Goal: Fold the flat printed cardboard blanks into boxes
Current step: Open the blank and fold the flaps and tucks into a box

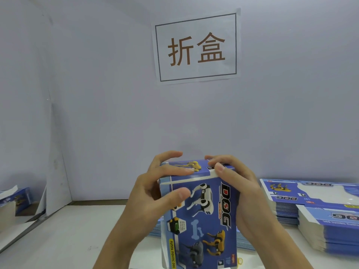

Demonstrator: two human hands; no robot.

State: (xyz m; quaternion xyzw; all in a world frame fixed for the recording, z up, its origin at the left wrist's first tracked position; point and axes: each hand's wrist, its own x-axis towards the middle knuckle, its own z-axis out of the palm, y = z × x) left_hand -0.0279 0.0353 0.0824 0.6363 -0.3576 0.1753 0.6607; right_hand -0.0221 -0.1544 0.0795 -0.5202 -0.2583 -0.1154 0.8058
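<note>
A pale wall (97,94) fills most of the view, and a white sign (197,47) with two brown characters in a dark frame hangs on it, up and right of centre. Below runs a white counter (68,235), with a reflective panel at its far left edge. On the right side of the counter lie stacks of flat blue blanks (318,214), the farther stack behind and left of the nearer one; more blanks (157,228) show low behind the hands. Near centre, held upright above the counter, is a folded blue box (202,216) printed with robot dogs and the word DOG. The left hand (153,191) grips its upper left corner: the fingers (174,171) lie curled over the top face and the thumb presses the front face. The right hand (239,183) grips the upper right corner, its fingers (215,161) bent over the top edge and the thumb laid on the front near the top fold. Both forearms rise from the near edge of the view, either side of the box. At far left a small stack of blue printed card (17,199) sits by the panel.
</note>
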